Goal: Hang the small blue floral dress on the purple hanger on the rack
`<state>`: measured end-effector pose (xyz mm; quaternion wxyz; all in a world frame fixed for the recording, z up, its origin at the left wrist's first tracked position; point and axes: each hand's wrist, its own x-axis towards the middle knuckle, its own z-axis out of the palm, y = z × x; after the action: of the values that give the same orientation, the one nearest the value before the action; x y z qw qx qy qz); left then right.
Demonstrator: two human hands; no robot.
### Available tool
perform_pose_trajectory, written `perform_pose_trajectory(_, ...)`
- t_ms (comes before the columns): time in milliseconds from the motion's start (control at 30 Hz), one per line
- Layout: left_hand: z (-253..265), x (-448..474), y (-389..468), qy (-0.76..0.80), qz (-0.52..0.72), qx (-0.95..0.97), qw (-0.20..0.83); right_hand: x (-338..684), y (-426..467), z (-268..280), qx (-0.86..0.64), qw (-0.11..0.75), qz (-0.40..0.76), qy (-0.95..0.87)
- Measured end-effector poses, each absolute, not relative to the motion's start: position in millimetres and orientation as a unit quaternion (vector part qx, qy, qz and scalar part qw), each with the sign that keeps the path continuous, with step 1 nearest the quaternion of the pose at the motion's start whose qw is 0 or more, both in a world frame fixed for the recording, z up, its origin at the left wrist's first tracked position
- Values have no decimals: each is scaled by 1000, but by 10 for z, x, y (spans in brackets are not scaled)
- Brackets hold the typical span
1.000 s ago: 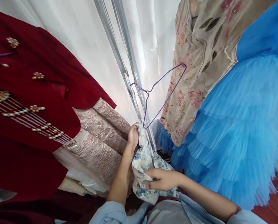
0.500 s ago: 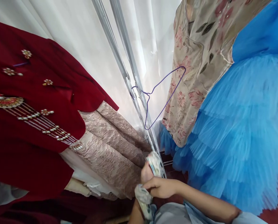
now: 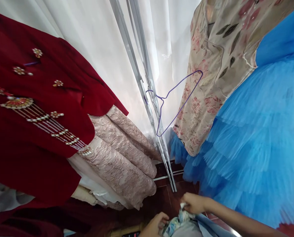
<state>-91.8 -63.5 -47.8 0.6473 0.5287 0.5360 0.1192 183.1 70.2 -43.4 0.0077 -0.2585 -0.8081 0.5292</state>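
At the lower edge, close to my body, a pale patterned cloth (image 3: 176,224) in white, green and blue lies bunched between my hands. My right hand (image 3: 194,203) is closed, pinching the upper end of the cloth. Just left of it, my left hand (image 3: 156,224) has its fingers curled against the other side of the cloth, and its lower part is cut off by the frame. Ahead of both hands a bare purple wire hanger (image 3: 180,89) hooks onto a grey metal stand (image 3: 150,112).
On the left hang a dark red garment (image 3: 70,72) with beaded ornaments and a pinkish brocade skirt (image 3: 122,158). A floral beige garment (image 3: 198,95) and a tiered blue tulle dress (image 3: 255,131) hang on the right. White curtain (image 3: 87,29) covers the back; tiles (image 3: 165,197) lie below.
My hands have come down and back toward my body with the cloth. They have moved apart, my right hand to the right. The view has shifted slightly; the hanger stays on the stand.
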Motion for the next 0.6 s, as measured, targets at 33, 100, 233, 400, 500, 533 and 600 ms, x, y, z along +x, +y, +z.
perform_pose_trajectory(33,-516,-991,-678,576,98,528,616,1881,776,-390,-291,53,493,-818)
perform_pose_trajectory(100,-550,-1077,-679,641,88,521,558,1990,977,-259,-364,130,445,-808)
perform_pose_trajectory(233,-342,-1081,-182,692,187,500,486,2174,1469,41,-452,255,404,-754)
perform_pose_trajectory(400,289,-971,950,677,361,417,488,2238,2196,523,-494,366,406,-676)
perform_pose_trajectory(500,670,-887,1556,590,439,323,596,2247,2729,966,-510,387,433,-634)
perform_pose_trajectory(533,785,-866,1737,567,464,298,612,2259,2911,1130,-515,394,431,-627)
perform_pose_trajectory(600,995,-838,2062,541,511,274,609,2302,3262,1461,-527,414,416,-614)
